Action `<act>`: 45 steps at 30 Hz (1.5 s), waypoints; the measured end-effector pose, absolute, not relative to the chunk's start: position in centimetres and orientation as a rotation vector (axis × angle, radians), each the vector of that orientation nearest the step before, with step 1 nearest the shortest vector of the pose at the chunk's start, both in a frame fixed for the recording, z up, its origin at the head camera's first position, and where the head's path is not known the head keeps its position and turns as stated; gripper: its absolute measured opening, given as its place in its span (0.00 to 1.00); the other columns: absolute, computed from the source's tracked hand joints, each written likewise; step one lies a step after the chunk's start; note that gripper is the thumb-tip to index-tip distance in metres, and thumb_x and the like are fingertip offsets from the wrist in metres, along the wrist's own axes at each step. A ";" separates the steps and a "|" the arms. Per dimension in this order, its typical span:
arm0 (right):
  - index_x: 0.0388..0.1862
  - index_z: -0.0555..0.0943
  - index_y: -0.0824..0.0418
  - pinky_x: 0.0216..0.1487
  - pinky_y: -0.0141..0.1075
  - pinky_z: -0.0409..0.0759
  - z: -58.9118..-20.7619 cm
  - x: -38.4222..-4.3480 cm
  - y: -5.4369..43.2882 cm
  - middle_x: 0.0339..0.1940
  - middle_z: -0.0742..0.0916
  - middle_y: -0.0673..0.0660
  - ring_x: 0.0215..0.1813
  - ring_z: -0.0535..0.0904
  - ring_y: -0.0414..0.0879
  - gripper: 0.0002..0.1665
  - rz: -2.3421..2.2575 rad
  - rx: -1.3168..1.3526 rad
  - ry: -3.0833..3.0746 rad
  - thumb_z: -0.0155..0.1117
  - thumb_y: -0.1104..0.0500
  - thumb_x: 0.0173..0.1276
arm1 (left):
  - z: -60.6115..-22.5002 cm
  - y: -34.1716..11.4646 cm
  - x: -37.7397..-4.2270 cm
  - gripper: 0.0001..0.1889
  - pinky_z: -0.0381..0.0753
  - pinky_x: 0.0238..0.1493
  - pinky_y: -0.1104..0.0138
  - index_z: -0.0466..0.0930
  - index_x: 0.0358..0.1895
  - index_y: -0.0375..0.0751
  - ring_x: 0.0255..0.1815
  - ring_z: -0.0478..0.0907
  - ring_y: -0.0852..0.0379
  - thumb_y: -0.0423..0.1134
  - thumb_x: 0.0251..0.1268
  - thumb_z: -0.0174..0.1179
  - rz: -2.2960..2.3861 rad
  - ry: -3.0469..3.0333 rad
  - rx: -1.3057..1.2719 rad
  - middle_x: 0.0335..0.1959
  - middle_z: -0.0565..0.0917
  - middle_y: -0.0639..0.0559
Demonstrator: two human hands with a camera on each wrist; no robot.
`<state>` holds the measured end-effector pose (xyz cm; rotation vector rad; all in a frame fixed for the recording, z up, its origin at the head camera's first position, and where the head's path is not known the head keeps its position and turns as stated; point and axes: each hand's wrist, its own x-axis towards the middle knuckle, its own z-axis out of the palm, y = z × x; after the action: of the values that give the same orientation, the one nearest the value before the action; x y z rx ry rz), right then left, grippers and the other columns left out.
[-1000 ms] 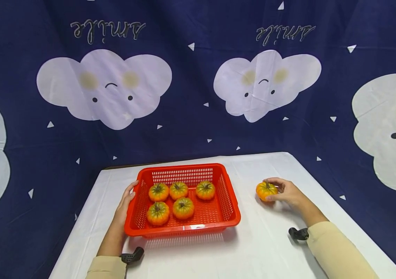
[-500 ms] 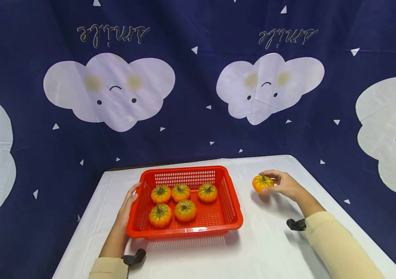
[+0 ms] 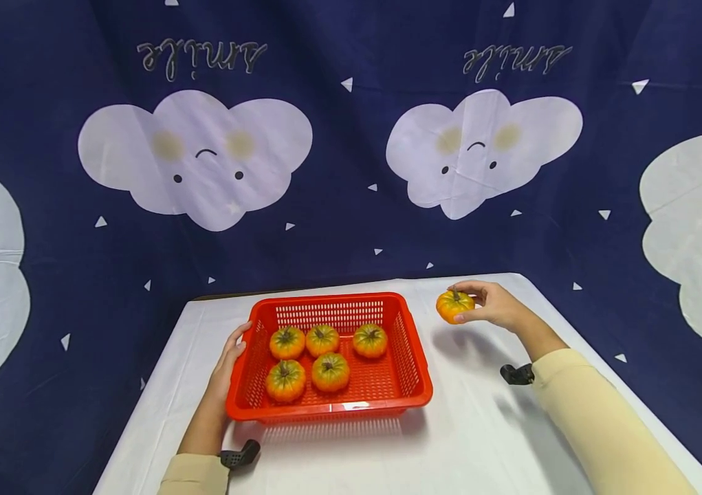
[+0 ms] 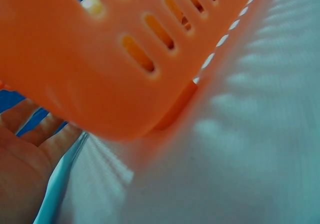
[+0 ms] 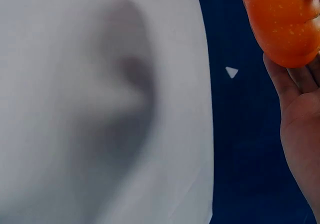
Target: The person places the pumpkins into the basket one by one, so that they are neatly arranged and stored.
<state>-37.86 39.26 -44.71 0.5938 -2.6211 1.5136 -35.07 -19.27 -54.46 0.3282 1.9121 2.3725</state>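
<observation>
My right hand (image 3: 498, 306) holds a small orange pumpkin (image 3: 454, 307) between thumb and fingers, raised over the table to the right of the red basket (image 3: 331, 414). In the right wrist view the pumpkin (image 5: 285, 26) rests against the fingers, partly cut off by the frame edge. Several like pumpkins (image 3: 330, 372) sit in the basket, mostly toward its left. My left hand (image 3: 223, 371) touches the basket's left side near the rim. Its fingers look fairly straight in the left wrist view, where the slotted basket wall (image 4: 100, 84) hides their tips.
A white cloth covers the table (image 3: 450, 440). Behind it hangs a dark blue curtain (image 3: 351, 254) with printed clouds and triangles. The table's right edge runs beyond my right arm. A black wrist device (image 3: 516, 375) is on each wrist.
The right hand has lifted the pumpkin off the table and carried it away from me and slightly left. The left hand stays at the basket. The head view has shifted a little.
</observation>
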 end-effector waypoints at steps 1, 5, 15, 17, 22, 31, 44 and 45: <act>0.66 0.79 0.71 0.59 0.32 0.80 -44.5 -38.0 39.1 0.63 0.84 0.68 0.65 0.76 0.63 0.41 1.512 0.604 -2.623 0.86 0.67 0.53 | -54.4 -19.3 -35.0 0.28 0.79 0.63 0.57 0.53 0.84 0.58 0.72 0.69 0.46 0.51 0.87 0.42 2.366 1.922 0.313 0.81 0.61 0.42; 0.67 0.79 0.71 0.61 0.31 0.78 -43.7 -38.5 38.2 0.64 0.84 0.66 0.67 0.75 0.63 0.42 1.470 0.634 -2.647 0.86 0.65 0.54 | -54.4 -19.2 -34.8 0.28 0.79 0.63 0.53 0.54 0.83 0.63 0.76 0.65 0.41 0.53 0.86 0.44 2.351 1.941 0.256 0.81 0.62 0.47; 0.67 0.80 0.67 0.72 0.57 0.69 -42.7 -39.7 35.4 0.64 0.84 0.63 0.65 0.78 0.59 0.41 1.452 0.737 -2.677 0.86 0.63 0.54 | -54.3 -19.1 -34.8 0.28 0.78 0.63 0.56 0.53 0.84 0.58 0.75 0.65 0.41 0.50 0.87 0.43 2.378 1.921 0.312 0.81 0.61 0.44; 0.67 0.80 0.66 0.72 0.59 0.68 -42.4 -39.7 34.7 0.64 0.84 0.62 0.64 0.79 0.59 0.41 1.437 0.757 -2.692 0.87 0.61 0.54 | -54.4 -19.1 -34.8 0.28 0.79 0.63 0.57 0.53 0.84 0.58 0.75 0.65 0.41 0.50 0.87 0.42 2.379 1.914 0.311 0.81 0.61 0.44; 0.68 0.80 0.65 0.73 0.60 0.68 -41.5 -39.5 33.2 0.63 0.85 0.61 0.64 0.79 0.58 0.41 1.437 0.812 -2.725 0.86 0.60 0.55 | -54.3 -19.1 -34.7 0.28 0.78 0.63 0.55 0.53 0.83 0.60 0.76 0.64 0.40 0.51 0.87 0.42 2.366 1.922 0.301 0.80 0.62 0.46; 0.66 0.81 0.66 0.72 0.55 0.70 -41.4 -39.4 30.6 0.62 0.85 0.59 0.64 0.81 0.55 0.38 1.417 0.984 -2.744 0.85 0.61 0.57 | -54.1 -19.0 -34.6 0.28 0.77 0.64 0.51 0.53 0.84 0.63 0.77 0.63 0.38 0.52 0.87 0.43 2.346 1.941 0.285 0.81 0.61 0.45; 0.66 0.82 0.64 0.70 0.54 0.72 -42.5 -38.2 26.6 0.63 0.85 0.55 0.64 0.78 0.52 0.37 1.307 1.211 -2.763 0.85 0.56 0.58 | -54.2 -19.2 -34.7 0.28 0.76 0.65 0.51 0.54 0.83 0.62 0.77 0.63 0.40 0.51 0.86 0.43 2.362 1.919 0.272 0.81 0.62 0.46; 0.66 0.83 0.64 0.70 0.55 0.73 -42.6 -38.1 26.4 0.63 0.85 0.54 0.64 0.78 0.52 0.37 1.282 1.218 -2.773 0.85 0.55 0.58 | -54.1 -19.2 -34.7 0.28 0.77 0.65 0.51 0.54 0.83 0.62 0.77 0.63 0.40 0.51 0.86 0.43 2.361 1.918 0.270 0.81 0.62 0.47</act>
<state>-38.09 26.37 -42.60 1.2175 -2.7725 1.2822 -34.65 -19.16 -54.12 0.2702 1.9178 2.3612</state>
